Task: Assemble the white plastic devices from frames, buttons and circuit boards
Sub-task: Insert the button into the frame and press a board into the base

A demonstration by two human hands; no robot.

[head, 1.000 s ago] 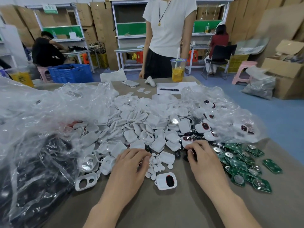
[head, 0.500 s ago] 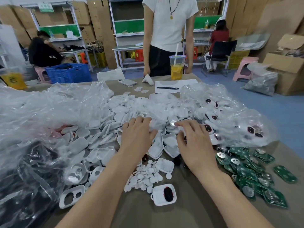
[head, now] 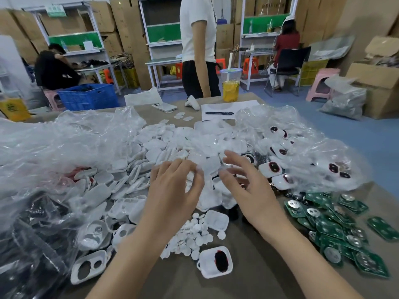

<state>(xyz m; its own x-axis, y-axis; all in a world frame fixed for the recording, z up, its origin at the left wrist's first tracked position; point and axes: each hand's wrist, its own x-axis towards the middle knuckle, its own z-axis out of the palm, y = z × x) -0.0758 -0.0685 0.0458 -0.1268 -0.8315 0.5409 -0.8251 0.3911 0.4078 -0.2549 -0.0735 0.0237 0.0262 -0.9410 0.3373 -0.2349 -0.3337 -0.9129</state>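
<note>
counter (head: 254, 281) packed: white frame pile (head: 155, 154) sits mid-counter, green circuit boards (head: 330, 227) fan right. left hand (head: 172, 195) fingers curl over the pile, can't tell if holding; right hand (head: 252, 190) fingers spread, empty. round buttons (head: 194, 236) nearest. smart play: lift one frame clean, cavity up.

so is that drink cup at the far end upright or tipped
Upright. The cup stands on its base at the far edge of the table, lid on top, straw pointing up, yellow drink settled in its lower half.

Over white shell pile (head: 155, 156): left hand (head: 172, 190), right hand (head: 248, 190); circuit boards (head: 330, 227) rightward.
</note>
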